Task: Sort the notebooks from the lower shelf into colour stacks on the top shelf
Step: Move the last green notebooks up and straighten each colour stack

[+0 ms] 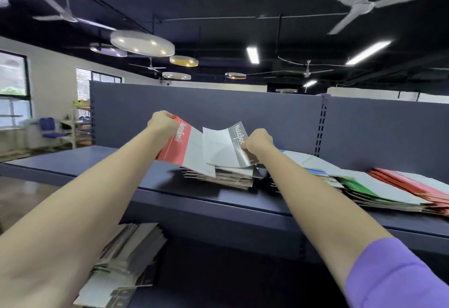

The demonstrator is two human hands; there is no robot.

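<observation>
The top shelf (102, 161) runs across the middle of the frame. In the center of it sits a grey stack (228, 176) of notebooks. To the right lie more stacks in a row: a blue stack (313, 170), mostly hidden behind the right arm, then a green stack (357, 187), then a red stack (413, 183) at the right edge. They lean over each other like fallen cards.

Down in the lower left of the frame, the lower shelf holds a messy pile of notebooks (126, 259). Their colours are hard to tell.

The left hand (162, 123) has its fingers curled tight around the top corner of a red notebook (181, 146). The book is lifted up over the grey stack and tilts. Its red strip runs from upper left down to lower right, and its bottom edge touches the stack.

The right hand (257, 141) pinches the edge of a grey notebook (229, 148), with fingers curled closed on it. This book bends in the middle and lies on top of the grey stack, just beside the red one, with its grey strip pointing up and away.

The left part of the top shelf is bare, with open room up to the tall back panel (218, 105).
</observation>
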